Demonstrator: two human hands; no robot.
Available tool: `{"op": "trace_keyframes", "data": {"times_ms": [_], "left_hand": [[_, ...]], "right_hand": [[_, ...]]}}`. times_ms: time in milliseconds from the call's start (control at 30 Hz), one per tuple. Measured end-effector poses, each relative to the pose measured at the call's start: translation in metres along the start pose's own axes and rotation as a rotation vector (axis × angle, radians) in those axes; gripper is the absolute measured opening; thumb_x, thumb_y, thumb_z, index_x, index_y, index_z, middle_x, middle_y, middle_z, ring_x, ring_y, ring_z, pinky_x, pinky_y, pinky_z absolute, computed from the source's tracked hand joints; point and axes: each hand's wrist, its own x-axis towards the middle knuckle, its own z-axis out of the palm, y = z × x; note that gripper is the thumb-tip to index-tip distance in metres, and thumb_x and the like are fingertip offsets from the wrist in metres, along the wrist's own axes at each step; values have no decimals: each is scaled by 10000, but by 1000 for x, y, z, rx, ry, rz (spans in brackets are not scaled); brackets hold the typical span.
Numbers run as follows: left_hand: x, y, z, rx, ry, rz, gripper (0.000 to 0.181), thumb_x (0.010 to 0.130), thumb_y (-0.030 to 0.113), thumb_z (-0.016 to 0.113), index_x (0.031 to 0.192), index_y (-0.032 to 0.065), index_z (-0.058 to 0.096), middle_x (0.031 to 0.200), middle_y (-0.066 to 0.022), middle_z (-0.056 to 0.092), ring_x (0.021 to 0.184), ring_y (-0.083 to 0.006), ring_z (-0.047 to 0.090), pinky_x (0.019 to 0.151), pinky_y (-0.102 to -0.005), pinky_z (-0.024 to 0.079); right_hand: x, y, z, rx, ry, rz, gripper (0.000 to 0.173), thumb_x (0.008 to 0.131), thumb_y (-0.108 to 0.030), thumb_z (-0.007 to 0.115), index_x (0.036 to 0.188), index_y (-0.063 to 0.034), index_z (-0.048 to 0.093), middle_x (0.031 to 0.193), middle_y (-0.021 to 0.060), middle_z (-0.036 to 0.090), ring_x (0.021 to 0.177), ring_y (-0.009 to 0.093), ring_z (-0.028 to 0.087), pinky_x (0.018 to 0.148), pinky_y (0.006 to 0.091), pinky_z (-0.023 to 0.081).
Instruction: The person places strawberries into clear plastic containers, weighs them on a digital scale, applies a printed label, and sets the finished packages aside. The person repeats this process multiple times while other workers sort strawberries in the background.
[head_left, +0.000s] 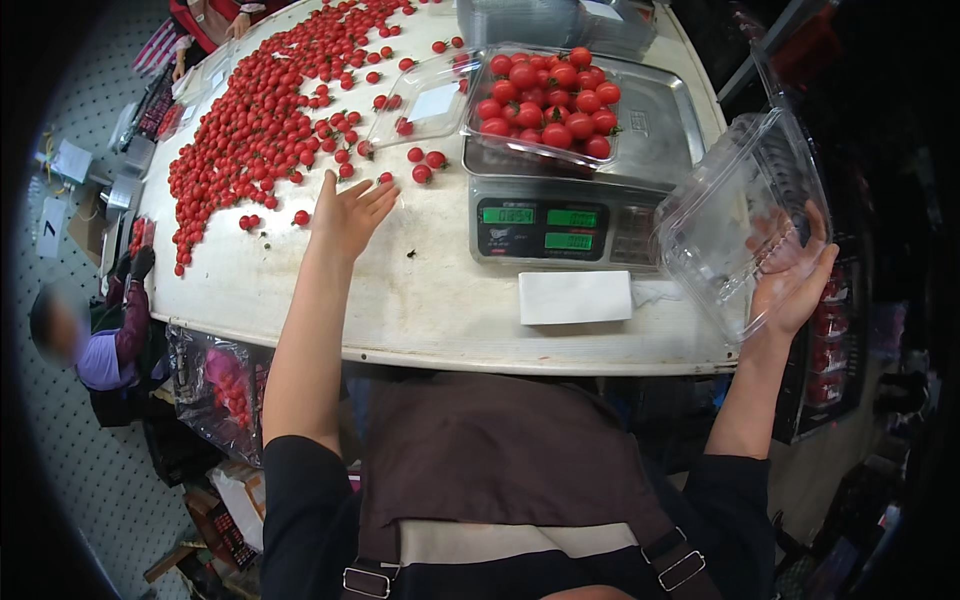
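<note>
My left hand (349, 214) is spread above the white table, with nothing in it, close to the near edge of a large heap of cherry tomatoes (262, 124). At the right, my right hand (791, 281) holds an empty clear plastic clamshell container (739, 217), its fingers seen through the plastic. A filled clear clamshell of cherry tomatoes (551, 105) rests on the steel pan of a digital scale (656, 112). Its transparent lid (382, 120), bearing a white label, lies folded out to the left over a few loose tomatoes. The scale's green displays (544, 225) are lit.
A stack of clear containers (517, 26) stands behind the scale. A white paper block (575, 298) lies in front of it. Across the table are a person's hands (238, 26); at the left, a gloved co-worker (112, 337). Packed tomato boxes (829, 352) sit low at the right.
</note>
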Motion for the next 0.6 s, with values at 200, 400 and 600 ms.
{"op": "trace_keyframes", "data": {"times_ms": [200,400,600], "left_hand": [[-13,-4,138,93,-100,830,643,1019,504,376,1455,35,314,1504,-199,370,1324,-359,438,1132,-497,309],[-58,-89,216,1497,-577,1422,693,808,304,745,1381,28,471,1391,-137,475,1264,-322,450,1060,-483,348],[-45,-138,225,1695,-102,1700,692,716,205,723,1362,68,517,1360,-92,513,1246,-276,468,1085,-449,319]], "right_hand": [[1,-9,-6,6,86,-14,595,1010,-605,306,1343,-145,483,1155,201,626,955,318,649,741,381,520],[4,-3,-12,21,67,-22,599,1007,-608,322,1341,-138,484,1130,194,633,936,311,664,720,374,536],[5,-1,-13,48,43,-30,604,1000,-614,343,1332,-131,491,1113,199,632,906,314,670,686,374,547]]}}
